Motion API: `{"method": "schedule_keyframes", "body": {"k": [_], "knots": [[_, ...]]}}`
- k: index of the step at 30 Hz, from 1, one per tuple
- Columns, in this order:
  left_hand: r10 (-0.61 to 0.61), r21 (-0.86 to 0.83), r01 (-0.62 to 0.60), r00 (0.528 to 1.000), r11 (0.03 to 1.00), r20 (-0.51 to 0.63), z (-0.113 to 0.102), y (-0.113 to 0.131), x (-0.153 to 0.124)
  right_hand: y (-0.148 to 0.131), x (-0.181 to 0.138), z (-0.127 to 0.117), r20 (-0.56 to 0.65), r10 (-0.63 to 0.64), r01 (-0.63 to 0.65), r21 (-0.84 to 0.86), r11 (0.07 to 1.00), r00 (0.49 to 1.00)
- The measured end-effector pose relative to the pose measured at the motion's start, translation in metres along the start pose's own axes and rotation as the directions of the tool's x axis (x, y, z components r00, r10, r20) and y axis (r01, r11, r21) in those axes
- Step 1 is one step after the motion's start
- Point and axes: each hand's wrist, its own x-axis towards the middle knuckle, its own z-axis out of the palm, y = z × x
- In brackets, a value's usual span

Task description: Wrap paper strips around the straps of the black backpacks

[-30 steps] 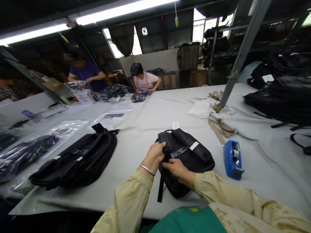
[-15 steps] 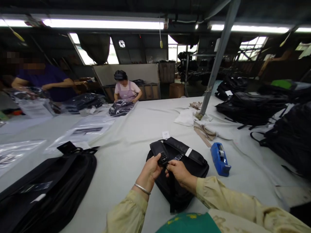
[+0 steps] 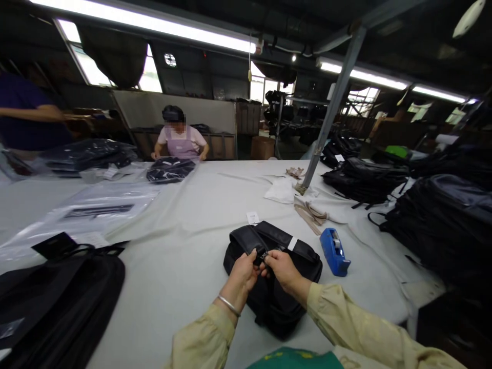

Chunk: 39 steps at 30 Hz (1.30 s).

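Observation:
A small black bag (image 3: 292,251) lies on the grey table (image 3: 184,266) right in front of me. My left hand (image 3: 243,275) and my right hand (image 3: 283,268) meet over its near top edge. Both pinch a black strap buckle (image 3: 262,254) between thumb and fingers. A silver bangle sits on my left wrist. A white tag (image 3: 252,218) lies just beyond the bag.
A blue tape dispenser (image 3: 333,251) stands right of the bag. A large black bag (image 3: 54,302) fills the near left. Stacks of black bags (image 3: 442,215) crowd the right. A steel post (image 3: 326,118) rises from the table. Two people work at the far left, among plastic sleeves (image 3: 96,207).
My head has turned right, so the view slid left. My right hand rose from the bag's lower strap to the buckle, meeting my left hand there.

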Motion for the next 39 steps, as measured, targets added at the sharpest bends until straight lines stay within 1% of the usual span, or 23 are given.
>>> {"method": "schedule_keyframes", "body": {"k": [1, 3, 4, 6, 8, 9, 12, 13, 15, 17, 18, 19, 21, 23, 25, 28, 31, 33, 35, 37, 39], "knots": [[-0.011, 0.001, 0.011, 1.0, 1.0, 0.003, -0.001, 0.002, 0.0, 0.002, -0.002, -0.002, 0.034, -0.013, 0.012, 0.019, 1.0, 0.999], [-0.006, -0.016, 0.006, 1.0, 1.0, 0.004, -0.002, 0.009, 0.001, 0.01, -0.009, -0.006, 0.08, 0.003, -0.006, 0.036, 0.999, 0.997], [0.001, -0.024, -0.001, 1.0, 1.0, 0.005, -0.002, 0.013, 0.001, 0.013, -0.012, -0.007, 0.074, 0.025, -0.027, 0.027, 0.999, 0.997], [-0.001, -0.022, 0.001, 1.0, 1.0, 0.009, -0.001, 0.017, 0.002, 0.015, -0.014, -0.006, 0.016, 0.06, -0.06, -0.001, 0.998, 0.998], [-0.014, 0.002, 0.014, 1.0, 1.0, 0.021, 0.0, 0.019, 0.002, 0.009, -0.01, -0.002, -0.033, 0.032, -0.033, -0.021, 0.999, 0.999], [-0.021, 0.013, 0.02, 0.999, 1.0, 0.029, 0.0, 0.019, 0.002, 0.004, -0.007, 0.0, -0.037, 0.001, -0.001, -0.022, 1.0, 0.999], [-0.026, 0.027, 0.025, 0.999, 0.999, 0.045, -0.001, 0.021, 0.004, -0.008, -0.005, 0.002, 0.03, -0.061, 0.061, 0.007, 0.998, 0.998], [-0.026, 0.026, 0.025, 0.999, 0.999, 0.044, -0.001, 0.024, 0.004, -0.007, -0.007, 0.002, 0.06, -0.05, 0.05, 0.011, 0.999, 0.997], [-0.016, 0.024, 0.015, 0.999, 1.0, 0.043, -0.004, 0.03, 0.007, 0.0, -0.016, -0.001, 0.092, 0.021, -0.021, 0.007, 1.0, 0.996], [0.0, 0.015, 0.0, 0.999, 1.0, 0.043, -0.007, 0.036, 0.009, 0.01, -0.022, -0.003, 0.057, 0.104, -0.104, -0.008, 0.995, 0.993], [0.01, 0.012, -0.011, 0.999, 1.0, 0.04, -0.008, 0.038, 0.01, 0.013, -0.022, -0.002, 0.029, 0.121, -0.12, -0.015, 0.993, 0.992], [0.015, 0.013, -0.015, 0.999, 1.0, 0.036, -0.008, 0.039, 0.011, 0.014, -0.02, -0.001, 0.005, 0.112, -0.112, -0.023, 0.993, 0.994], [0.0, 0.021, -0.001, 0.999, 1.0, 0.041, -0.008, 0.04, 0.011, 0.008, -0.011, 0.003, -0.012, 0.042, -0.043, -0.043, 0.998, 0.999], [-0.026, 0.028, 0.024, 0.999, 0.999, 0.047, -0.006, 0.042, 0.011, -0.003, -0.002, 0.006, 0.009, -0.024, 0.025, -0.053, 0.998, 1.0], [-0.037, 0.028, 0.036, 0.999, 0.999, 0.038, -0.003, 0.048, 0.01, -0.012, 0.003, 0.007, 0.056, -0.027, 0.03, -0.052, 0.998, 0.998], [-0.029, 0.033, 0.029, 1.0, 0.999, -0.014, 0.001, 0.067, 0.01, -0.013, -0.001, 0.003, 0.152, 0.038, -0.033, -0.035, 0.999, 0.988], [-0.013, 0.053, 0.016, 0.999, 0.998, -0.052, 0.004, 0.092, 0.013, -0.006, -0.006, -0.004, 0.196, 0.066, -0.051, -0.078, 0.996, 0.978], [0.008, 0.057, -0.004, 0.997, 0.998, -0.081, 0.006, 0.106, 0.015, -0.002, -0.004, -0.007, 0.187, 0.091, -0.064, -0.145, 0.987, 0.978], [0.025, 0.046, -0.02, 0.994, 0.999, -0.107, 0.008, 0.115, 0.018, 0.0, -0.001, -0.009, 0.155, 0.151, -0.123, -0.181, 0.976, 0.976], [0.032, 0.051, -0.026, 0.992, 0.998, -0.12, 0.011, 0.117, 0.021, 0.003, 0.003, -0.009, 0.129, 0.218, -0.191, -0.195, 0.962, 0.967], [0.05, 0.076, -0.041, 0.991, 0.996, -0.123, 0.013, 0.115, 0.022, 0.007, 0.005, -0.009, 0.133, 0.27, -0.235, -0.235, 0.943, 0.954]]}}
